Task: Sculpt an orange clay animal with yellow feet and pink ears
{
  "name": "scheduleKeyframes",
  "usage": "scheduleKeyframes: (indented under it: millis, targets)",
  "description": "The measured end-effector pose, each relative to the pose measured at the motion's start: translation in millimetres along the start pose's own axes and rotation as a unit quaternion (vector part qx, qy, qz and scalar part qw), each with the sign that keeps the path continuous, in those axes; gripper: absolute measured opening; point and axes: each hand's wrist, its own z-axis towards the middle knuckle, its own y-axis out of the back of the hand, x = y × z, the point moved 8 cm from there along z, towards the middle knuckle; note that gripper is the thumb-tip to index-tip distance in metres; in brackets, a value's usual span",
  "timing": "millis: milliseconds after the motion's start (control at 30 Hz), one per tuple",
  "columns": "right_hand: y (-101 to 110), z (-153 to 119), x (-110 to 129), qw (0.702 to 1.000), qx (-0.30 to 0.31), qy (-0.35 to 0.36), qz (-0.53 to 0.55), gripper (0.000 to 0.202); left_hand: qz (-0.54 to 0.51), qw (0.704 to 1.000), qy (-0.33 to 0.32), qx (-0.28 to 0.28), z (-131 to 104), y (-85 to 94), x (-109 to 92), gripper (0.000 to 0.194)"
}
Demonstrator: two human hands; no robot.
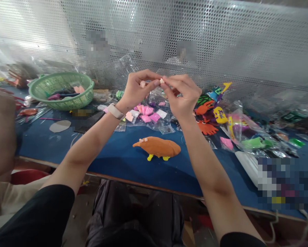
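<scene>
My left hand (140,87) and my right hand (182,94) meet at the fingertips, raised above the blue table. Between them they pinch a small piece of pale pink modelling clay (161,81). A second pale lump (143,83) is tucked in my left hand, by the curled fingers. Below, on the table, stands an orange clay animal (157,146) with a pointed snout to the left and yellow feet. Two small pale bits (143,140) sit on top of its head end.
A green basket (63,91) holding clay pieces stands at the back left. Pink clay packets (146,111) lie behind the animal. Orange and yellow clay figures (207,116) and plastic bags are at the right. Another person's arm (1,133) reaches in from the left. A perforated metal panel (154,34) rises behind.
</scene>
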Motion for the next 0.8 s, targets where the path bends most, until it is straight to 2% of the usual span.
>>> scheduleKeyframes:
  millis: [167, 300, 400, 500, 567, 667, 800]
  targets:
    - [0.1, 0.1, 0.9, 1.0, -0.003, 0.012, -0.014, 0.031, 0.017, 1.0, 0.006, -0.015, 0.1, 0.0, -0.2, 0.064]
    - [2.0, -2.6, 4.4, 0.995, -0.02, 0.074, -0.058, 0.028, -0.003, 1.0, 0.004, -0.011, 0.0, -1.6, -0.8, 0.062]
    - [1.7, -4.5, 8.9, 0.987, -0.039, 0.131, -0.079, 0.04, -0.036, 0.999, 0.016, -0.004, -1.4, -3.3, -1.2, 0.062]
    - [1.6, -5.9, 13.7, 0.978, -0.064, 0.181, -0.084, 0.05, -0.09, 0.993, 0.06, 0.041, -4.2, -10.8, 1.7, 0.06]
    - [1.2, -5.6, 12.3, 0.976, -0.068, 0.189, -0.084, 0.051, -0.144, 0.982, 0.084, 0.084, -6.6, -17.5, 1.9, 0.058]
    - [-2.0, -3.7, 3.3, 0.98, -0.04, 0.174, -0.09, 0.048, -0.209, 0.962, 0.119, 0.132, -9.9, -24.0, 1.0, 0.057]
    - [-8.5, -4.3, -4.9, 0.979, 0.009, 0.182, -0.089, 0.044, -0.252, 0.942, 0.162, 0.15, -12.4, -26.3, 0.7, 0.06]
